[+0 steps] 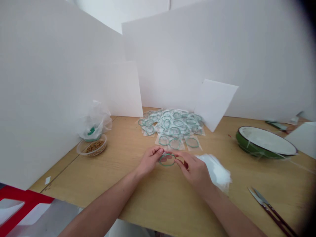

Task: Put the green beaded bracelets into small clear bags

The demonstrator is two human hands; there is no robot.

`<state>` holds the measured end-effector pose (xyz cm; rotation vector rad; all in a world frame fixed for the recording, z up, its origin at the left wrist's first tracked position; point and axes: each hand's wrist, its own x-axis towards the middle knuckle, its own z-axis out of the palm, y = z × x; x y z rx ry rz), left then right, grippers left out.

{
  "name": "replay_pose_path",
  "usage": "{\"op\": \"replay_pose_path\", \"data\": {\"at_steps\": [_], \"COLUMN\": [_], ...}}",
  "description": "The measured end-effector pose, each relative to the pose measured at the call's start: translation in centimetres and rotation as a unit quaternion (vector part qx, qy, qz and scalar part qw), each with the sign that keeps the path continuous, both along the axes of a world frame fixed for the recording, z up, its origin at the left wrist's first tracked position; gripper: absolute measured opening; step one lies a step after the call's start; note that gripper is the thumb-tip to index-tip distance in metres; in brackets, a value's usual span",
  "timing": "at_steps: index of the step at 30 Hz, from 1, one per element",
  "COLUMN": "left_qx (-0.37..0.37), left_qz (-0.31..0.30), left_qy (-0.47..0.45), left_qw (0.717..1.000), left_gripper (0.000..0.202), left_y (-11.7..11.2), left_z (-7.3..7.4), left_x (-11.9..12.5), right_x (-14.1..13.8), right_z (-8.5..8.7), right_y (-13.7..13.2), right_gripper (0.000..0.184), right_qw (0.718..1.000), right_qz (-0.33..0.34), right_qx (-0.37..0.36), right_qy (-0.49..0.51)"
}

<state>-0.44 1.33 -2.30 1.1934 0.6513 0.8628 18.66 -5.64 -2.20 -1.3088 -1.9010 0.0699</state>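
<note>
White foam boards [177,56] stand along the back and left of the bench [113,187]. A heap of bagged bracelets [171,126] lies upper centre, directly ahead of the hands. Far right: a green enamel tray [265,141]; lower right: scissors [269,210]. Left: a clear tub of seeds [93,146] under a plastic bag [95,120].

The left hand [149,160] and right hand [194,169] are partly closed, gripping opposite sides of a green bead bracelet [167,160] at lower centre. A white bag [214,171] lies just beside the right hand. Bare bench extends between the left hand and tub.
</note>
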Motion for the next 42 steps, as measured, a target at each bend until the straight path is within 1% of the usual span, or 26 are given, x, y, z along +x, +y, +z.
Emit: {"op": "replay_pose_path", "data": {"at_steps": [3, 5, 10, 13, 15, 18, 20, 23, 27, 30, 32, 33, 35, 37, 40, 42], "left_qx": [0.011, 0.02, 0.04, 0.033, 0.042, 0.072, 0.108, 0.193, 0.295, 0.338, 0.354, 0.356, 0.339, 0.293, 0.173, 0.07], "left_qz": [-0.001, 0.0, 0.006, 0.016, 0.004, -0.025, -0.038, -0.041, -0.037, -0.035, -0.031, -0.028, -0.021, -0.001, 0.04, 0.067], "left_qy": [-0.007, -0.001, 0.015, 0.025, 0.032, 0.043, 0.059, 0.116, 0.202, 0.25, 0.277, 0.282, 0.27, 0.241, 0.179, 0.113], "left_qw": [1.0, 1.0, 0.999, 0.999, 0.999, 0.996, 0.992, 0.973, 0.933, 0.907, 0.893, 0.89, 0.901, 0.925, 0.968, 0.989], "left_gripper": [0.041, 0.04, 0.042, 0.041, 0.041, 0.041, 0.04, 0.038, 0.035, 0.035, 0.036, 0.037, 0.035, 0.034, 0.035, 0.037], "left_y": [0.0, -0.2, -0.6, -0.8, -1.0, -1.2, -1.3, -1.6, -2.1, -2.2, -2.3, -2.3, -2.2, -1.8, -0.8, 0.1], "left_z": [0.1, 0.1, 0.3, 0.3, 0.3, 0.0, -0.1, 0.1, 1.0, 1.5, 1.5, 1.5, 1.3, 1.0, 0.5, 0.3], "left_x": [-0.1, 0.0, 0.3, 0.5, 0.6, 0.8, 1.0, 0.9, 0.4, 0.1, 0.1, 0.2, 0.3, 0.4, 0.2, -0.2], "right_x": [-0.2, -0.3, -0.8, -1.2, -1.5, -1.9, -2.0, -1.9, -1.9, -2.1, -2.2, -2.2, -2.1, -1.5, 0.4, 2.4], "right_z": [0.0, 0.0, 0.2, 0.2, 0.2, 0.0, 0.0, -0.1, 0.1, 0.4, 0.6, 0.7, 0.9, 1.0, 1.1, 1.5], "right_y": [-0.1, -0.2, -0.2, 0.0, 0.1, 0.2, 0.1, 0.1, 0.0, -0.2, -0.2, -0.2, 0.0, 0.5, 1.6, 1.8], "right_gripper": [0.029, 0.032, 0.033, 0.027, 0.023, 0.021, 0.019, 0.017, 0.017, 0.016, 0.016, 0.015, 0.014, 0.014, 0.018, 0.021], "right_qw": [1.0, 1.0, 0.999, 0.998, 0.997, 0.996, 0.996, 0.995, 0.992, 0.991, 0.994, 0.996, 0.998, 0.989, 0.956, 0.93], "right_qz": [0.014, 0.013, 0.044, 0.018, 0.006, -0.006, -0.017, -0.026, -0.03, -0.028, -0.026, -0.027, -0.041, -0.064, -0.096, -0.105], "right_qx": [-0.014, -0.006, 0.017, 0.064, 0.08, 0.084, 0.086, 0.09, 0.107, 0.11, 0.095, 0.081, 0.042, -0.003, -0.049, -0.049], "right_qy": [-0.003, -0.002, -0.018, 0.003, 0.002, -0.009, -0.014, -0.024, -0.058, -0.074, -0.054, -0.031, 0.039, 0.132, 0.273, 0.349]}}
